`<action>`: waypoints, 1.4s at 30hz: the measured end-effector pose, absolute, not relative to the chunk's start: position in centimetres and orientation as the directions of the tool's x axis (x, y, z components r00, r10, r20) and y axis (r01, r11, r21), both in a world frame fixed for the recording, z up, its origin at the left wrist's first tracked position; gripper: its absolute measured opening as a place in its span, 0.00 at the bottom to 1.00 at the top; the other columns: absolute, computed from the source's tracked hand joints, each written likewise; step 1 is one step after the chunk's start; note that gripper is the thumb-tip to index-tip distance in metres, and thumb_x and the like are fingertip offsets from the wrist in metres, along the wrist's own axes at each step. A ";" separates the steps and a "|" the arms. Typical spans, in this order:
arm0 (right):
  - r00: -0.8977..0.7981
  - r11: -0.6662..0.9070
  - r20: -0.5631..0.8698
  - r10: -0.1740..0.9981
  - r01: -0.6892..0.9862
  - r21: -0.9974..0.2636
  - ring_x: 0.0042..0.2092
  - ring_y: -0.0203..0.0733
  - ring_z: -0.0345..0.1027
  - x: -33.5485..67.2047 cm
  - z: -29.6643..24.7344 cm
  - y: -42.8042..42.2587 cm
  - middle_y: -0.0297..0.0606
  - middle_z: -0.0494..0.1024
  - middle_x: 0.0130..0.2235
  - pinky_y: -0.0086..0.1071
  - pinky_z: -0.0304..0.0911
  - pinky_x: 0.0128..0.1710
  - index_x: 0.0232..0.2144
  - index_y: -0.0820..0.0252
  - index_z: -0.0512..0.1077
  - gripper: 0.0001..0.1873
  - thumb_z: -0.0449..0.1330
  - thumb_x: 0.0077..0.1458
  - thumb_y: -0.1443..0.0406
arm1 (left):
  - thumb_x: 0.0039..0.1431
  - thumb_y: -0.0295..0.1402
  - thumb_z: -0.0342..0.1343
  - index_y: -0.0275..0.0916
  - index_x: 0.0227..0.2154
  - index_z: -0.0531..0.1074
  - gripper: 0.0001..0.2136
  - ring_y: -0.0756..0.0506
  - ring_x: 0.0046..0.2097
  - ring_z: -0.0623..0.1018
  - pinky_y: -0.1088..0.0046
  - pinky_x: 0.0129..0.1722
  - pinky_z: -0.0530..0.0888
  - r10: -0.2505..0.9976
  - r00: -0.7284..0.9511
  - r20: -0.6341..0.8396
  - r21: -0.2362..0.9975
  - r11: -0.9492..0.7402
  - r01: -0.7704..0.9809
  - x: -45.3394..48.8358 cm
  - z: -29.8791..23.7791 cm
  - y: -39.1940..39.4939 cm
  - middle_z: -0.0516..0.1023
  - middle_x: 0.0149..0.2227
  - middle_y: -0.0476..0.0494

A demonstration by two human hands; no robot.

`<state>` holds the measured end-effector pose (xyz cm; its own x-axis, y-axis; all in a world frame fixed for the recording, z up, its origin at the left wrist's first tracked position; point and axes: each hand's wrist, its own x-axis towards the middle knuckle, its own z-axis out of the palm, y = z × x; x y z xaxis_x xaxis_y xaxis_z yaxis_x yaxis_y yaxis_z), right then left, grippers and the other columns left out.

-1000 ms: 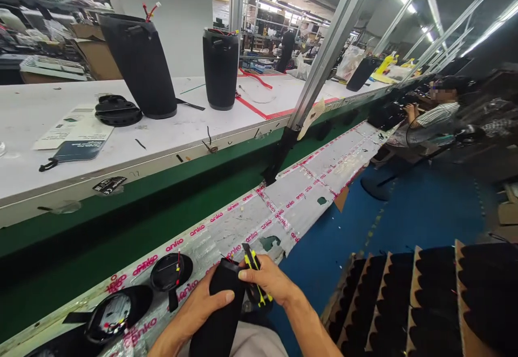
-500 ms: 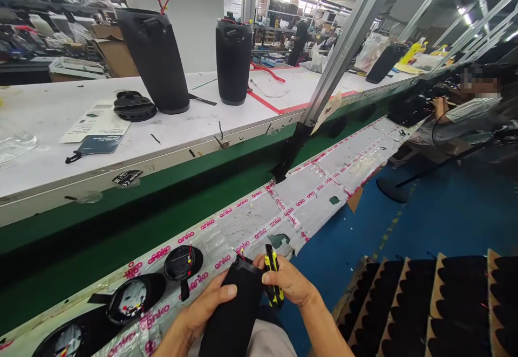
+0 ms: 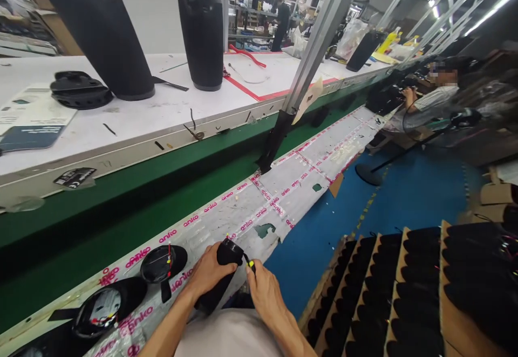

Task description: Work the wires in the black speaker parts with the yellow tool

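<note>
My left hand (image 3: 212,270) is wrapped around a black cylindrical speaker body (image 3: 216,295), tilted in front of my lap with its open end up. Small coloured wire tips show above its rim. Closed around a yellow-and-black hand tool (image 3: 251,264), my right hand (image 3: 265,292) is just right of that rim. The tool's dark tip is at the rim's edge; whether it touches is unclear, and my fingers cover most of the tool. To the left, a round black part (image 3: 164,264) with a red wire lies on the taped ledge (image 3: 226,211).
More black speaker bodies (image 3: 109,303) lie along the ledge's left end. Upright speakers (image 3: 201,39) stand on the white bench (image 3: 154,114) beside a metal post (image 3: 311,44). Cardboard-divided rows of black cylinders (image 3: 421,270) fill the lower right. Another person (image 3: 435,95) sits farther down the line.
The view has shifted right and slightly down. My right hand has turned the tool so its tip is at the speaker's rim, and my left hand has moved up near the open end.
</note>
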<state>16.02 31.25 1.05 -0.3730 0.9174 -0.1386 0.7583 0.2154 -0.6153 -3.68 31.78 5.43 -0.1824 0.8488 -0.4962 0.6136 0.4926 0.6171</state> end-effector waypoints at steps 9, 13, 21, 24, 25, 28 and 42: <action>-0.362 0.210 -0.276 0.891 0.865 -0.456 0.36 0.44 0.78 15.2 -0.4 29.7 0.41 0.81 0.36 0.31 0.63 0.34 0.47 0.59 0.68 0.13 0.45 0.70 0.67 | 0.51 0.34 0.55 0.30 0.62 0.60 0.34 0.35 0.61 0.72 0.60 0.59 0.67 0.845 -0.201 -0.496 0.461 0.452 0.764 -1.7 0.9 30.3 0.72 0.60 0.29; -0.409 0.258 -0.316 0.856 0.868 -0.423 0.39 0.46 0.78 15.1 0.3 30.0 0.42 0.81 0.39 0.33 0.64 0.37 0.47 0.58 0.68 0.13 0.44 0.71 0.64 | 0.52 0.40 0.58 0.31 0.63 0.58 0.36 0.33 0.63 0.70 0.58 0.59 0.68 0.889 -0.207 -0.408 0.429 0.387 0.816 -1.6 -0.2 29.7 0.68 0.62 0.28; -0.468 0.312 -0.378 0.799 0.859 -0.405 0.38 0.45 0.79 14.2 1.0 31.2 0.42 0.81 0.39 0.32 0.64 0.34 0.45 0.60 0.69 0.12 0.45 0.71 0.65 | 0.50 0.42 0.61 0.36 0.60 0.62 0.35 0.33 0.57 0.75 0.59 0.52 0.70 0.878 -0.253 -0.406 0.408 0.422 0.810 -1.6 -0.6 29.7 0.74 0.56 0.32; -0.468 0.316 -0.388 0.794 0.863 -0.395 0.38 0.45 0.79 14.0 1.1 31.4 0.42 0.81 0.38 0.31 0.64 0.34 0.45 0.59 0.69 0.12 0.45 0.70 0.66 | 0.49 0.42 0.62 0.35 0.61 0.62 0.36 0.33 0.57 0.74 0.60 0.52 0.70 0.876 -0.257 -0.409 0.412 0.429 0.804 -1.7 -0.6 29.7 0.74 0.57 0.32; -0.465 0.315 -0.394 0.793 0.866 -0.388 0.38 0.45 0.79 14.0 1.1 31.4 0.42 0.81 0.38 0.31 0.64 0.34 0.45 0.60 0.69 0.12 0.45 0.70 0.66 | 0.49 0.42 0.62 0.35 0.61 0.62 0.36 0.33 0.57 0.74 0.60 0.52 0.70 0.873 -0.259 -0.413 0.411 0.433 0.802 -1.7 -0.7 29.7 0.74 0.57 0.32; -0.454 0.315 -0.410 0.791 0.877 -0.363 0.38 0.47 0.79 13.8 1.2 31.4 0.45 0.81 0.38 0.32 0.65 0.33 0.45 0.61 0.69 0.13 0.45 0.70 0.67 | 0.49 0.42 0.62 0.36 0.61 0.62 0.36 0.33 0.58 0.74 0.61 0.53 0.69 0.867 -0.261 -0.424 0.414 0.442 0.796 -1.8 -0.8 29.6 0.74 0.57 0.32; -0.396 0.350 -0.418 0.818 0.918 -0.186 0.37 0.48 0.79 12.9 0.7 30.1 0.50 0.81 0.38 0.34 0.69 0.34 0.54 0.66 0.69 0.21 0.48 0.62 0.77 | 0.50 0.42 0.61 0.34 0.60 0.62 0.35 0.33 0.59 0.73 0.62 0.53 0.69 0.853 -0.269 -0.447 0.378 0.453 0.808 -1.3 0.0 30.0 0.73 0.57 0.30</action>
<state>12.85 30.15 0.69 -0.3963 0.8175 -0.4178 0.9181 0.3502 -0.1856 -1.28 29.97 -0.01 -0.2691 0.8531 -0.4470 0.8076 0.4528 0.3780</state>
